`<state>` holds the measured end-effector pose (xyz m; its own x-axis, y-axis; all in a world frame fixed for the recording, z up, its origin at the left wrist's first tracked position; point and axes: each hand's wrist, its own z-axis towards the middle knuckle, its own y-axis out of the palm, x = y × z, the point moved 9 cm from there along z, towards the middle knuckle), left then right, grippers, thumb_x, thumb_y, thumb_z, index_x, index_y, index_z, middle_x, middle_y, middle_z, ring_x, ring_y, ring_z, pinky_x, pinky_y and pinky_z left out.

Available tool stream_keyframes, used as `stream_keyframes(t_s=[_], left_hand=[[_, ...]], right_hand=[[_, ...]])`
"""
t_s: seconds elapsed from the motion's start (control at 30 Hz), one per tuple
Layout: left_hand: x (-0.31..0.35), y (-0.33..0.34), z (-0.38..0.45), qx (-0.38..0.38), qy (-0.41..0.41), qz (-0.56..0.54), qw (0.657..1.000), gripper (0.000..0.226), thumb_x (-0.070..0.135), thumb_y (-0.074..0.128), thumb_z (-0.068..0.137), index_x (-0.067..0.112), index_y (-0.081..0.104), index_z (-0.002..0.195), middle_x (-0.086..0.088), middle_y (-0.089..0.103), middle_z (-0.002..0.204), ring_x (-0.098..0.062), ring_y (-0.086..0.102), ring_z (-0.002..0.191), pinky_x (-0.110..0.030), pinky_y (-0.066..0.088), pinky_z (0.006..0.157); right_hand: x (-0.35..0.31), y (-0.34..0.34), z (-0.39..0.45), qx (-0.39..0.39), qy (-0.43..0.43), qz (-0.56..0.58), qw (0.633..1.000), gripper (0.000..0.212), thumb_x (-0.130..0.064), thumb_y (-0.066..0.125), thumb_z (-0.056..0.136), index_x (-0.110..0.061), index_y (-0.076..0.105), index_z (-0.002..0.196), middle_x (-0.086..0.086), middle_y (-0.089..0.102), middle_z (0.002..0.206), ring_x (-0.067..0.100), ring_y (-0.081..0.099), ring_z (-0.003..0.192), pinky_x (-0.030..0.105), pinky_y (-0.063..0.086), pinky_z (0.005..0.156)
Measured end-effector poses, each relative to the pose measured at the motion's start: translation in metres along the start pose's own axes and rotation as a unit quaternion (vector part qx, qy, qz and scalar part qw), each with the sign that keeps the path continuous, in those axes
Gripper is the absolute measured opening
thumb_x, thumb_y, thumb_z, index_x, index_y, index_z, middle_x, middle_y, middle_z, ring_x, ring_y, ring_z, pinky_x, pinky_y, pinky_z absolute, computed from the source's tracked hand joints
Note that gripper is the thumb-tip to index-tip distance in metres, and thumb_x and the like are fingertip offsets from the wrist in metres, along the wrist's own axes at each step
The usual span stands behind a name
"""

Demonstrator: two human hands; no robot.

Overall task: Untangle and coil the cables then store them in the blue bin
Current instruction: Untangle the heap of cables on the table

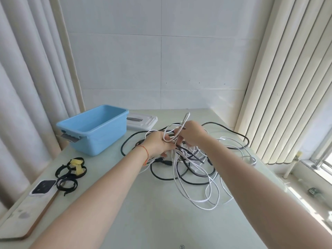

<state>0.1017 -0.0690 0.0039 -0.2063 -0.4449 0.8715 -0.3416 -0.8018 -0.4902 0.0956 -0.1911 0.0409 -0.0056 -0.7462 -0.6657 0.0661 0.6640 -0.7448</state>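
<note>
Hands, left hand [159,143] and right hand [191,132], grip thin white cable [177,133] with curled fingers above tangled black cables [186,169], beside rectangular light-blue plastic bin [95,128].

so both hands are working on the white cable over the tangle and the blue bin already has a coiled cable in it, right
Not quite: the head view shows the blue bin empty. The rest holds: the left hand and right hand both hold the white cable over the tangle.
</note>
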Motion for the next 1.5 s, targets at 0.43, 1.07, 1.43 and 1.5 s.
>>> stream_keyframes(t_s=[0.43, 1.07, 1.43, 1.5], left_hand=[[-0.013, -0.026, -0.008, 0.0, -0.037, 0.071, 0.997, 0.021, 0.038, 0.074, 0.085, 0.021, 0.07, 0.074, 0.006, 0.043, 0.055, -0.012, 0.038, 0.054, -0.024, 0.03, 0.053], [-0.029, -0.022, -0.017, -0.085, -0.027, 0.113, 0.99, 0.02, 0.045, 0.076, 0.081, 0.025, 0.078, 0.085, 0.015, 0.055, 0.064, -0.003, 0.045, 0.065, -0.021, 0.034, 0.062], [-0.051, 0.004, -0.019, -0.154, -0.072, -0.04, 0.985, 0.021, 0.012, 0.076, 0.083, 0.015, 0.078, 0.104, 0.003, 0.036, 0.055, -0.014, 0.014, 0.052, -0.025, 0.01, 0.05], [-0.058, 0.006, -0.014, -0.139, -0.09, -0.071, 0.984, 0.022, 0.016, 0.069, 0.091, 0.008, 0.073, 0.111, 0.006, 0.029, 0.052, -0.01, 0.014, 0.046, -0.021, 0.011, 0.044]], right_hand=[[0.021, -0.007, 0.005, -0.005, 0.031, 0.047, 0.998, 0.019, -0.017, 0.056, 0.097, -0.007, 0.06, 0.081, 0.001, 0.069, 0.061, 0.007, 0.033, 0.028, 0.016, 0.027, 0.034], [0.007, 0.022, -0.012, -0.109, -0.046, -0.167, 0.979, 0.016, -0.022, 0.064, 0.089, -0.02, 0.069, 0.073, -0.011, 0.065, 0.064, 0.003, 0.05, 0.05, 0.014, 0.037, 0.047], [0.005, 0.037, -0.013, -0.106, -0.052, -0.143, 0.983, 0.019, -0.022, 0.065, 0.083, -0.03, 0.066, 0.065, -0.008, 0.06, 0.068, 0.014, 0.053, 0.063, 0.02, 0.04, 0.053], [0.005, 0.045, -0.012, -0.118, -0.065, -0.164, 0.977, 0.01, -0.031, 0.068, 0.082, -0.032, 0.068, 0.072, -0.005, 0.063, 0.077, 0.013, 0.059, 0.072, 0.024, 0.046, 0.061]])
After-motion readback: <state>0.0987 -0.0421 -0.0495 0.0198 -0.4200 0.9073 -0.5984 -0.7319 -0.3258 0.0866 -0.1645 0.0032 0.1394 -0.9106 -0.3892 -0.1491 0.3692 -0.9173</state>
